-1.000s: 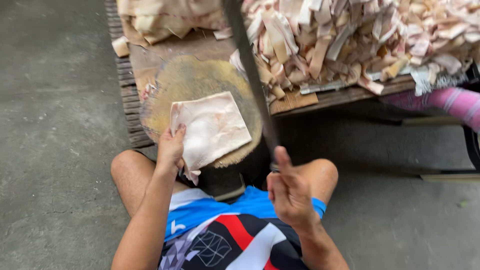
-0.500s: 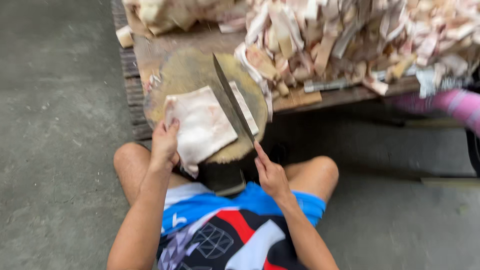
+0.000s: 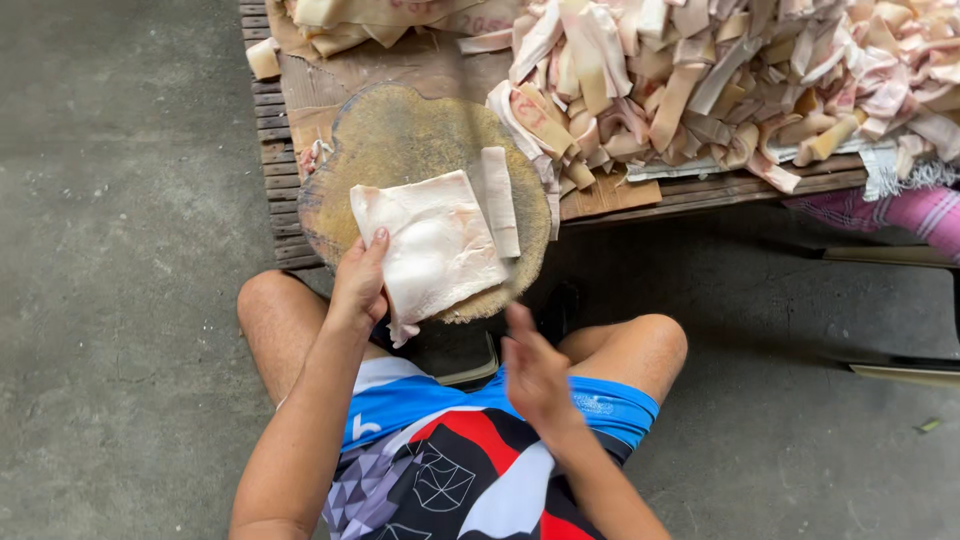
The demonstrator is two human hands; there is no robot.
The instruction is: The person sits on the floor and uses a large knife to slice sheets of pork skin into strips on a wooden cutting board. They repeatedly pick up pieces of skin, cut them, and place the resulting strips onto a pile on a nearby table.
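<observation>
No container in view: loose heap of cut strips [image 3: 720, 80] piled on the slatted wooden worktop [image 3: 700, 190], just beyond the round chopping block [image 3: 400, 140]. On the block, a pale square slab of pork skin [image 3: 435, 245], its near corner hanging over the block's edge; one cut strip [image 3: 499, 200] lying just beside the slab's far-right edge. Left hand [image 3: 358, 285] at the near-left edge of the block, fingers clamped on the slab's left side. Right hand [image 3: 535, 375] in front of the block, over the lap, blurred; cannot tell whether closed or apart, nor whether holding anything. Stack of uncut slabs [image 3: 370, 20] beyond the block, cut off at the top. Right of the block, a striped pink sleeve [image 3: 905, 210], cut off. Grey concrete floor [image 3: 120, 250] all round.
</observation>
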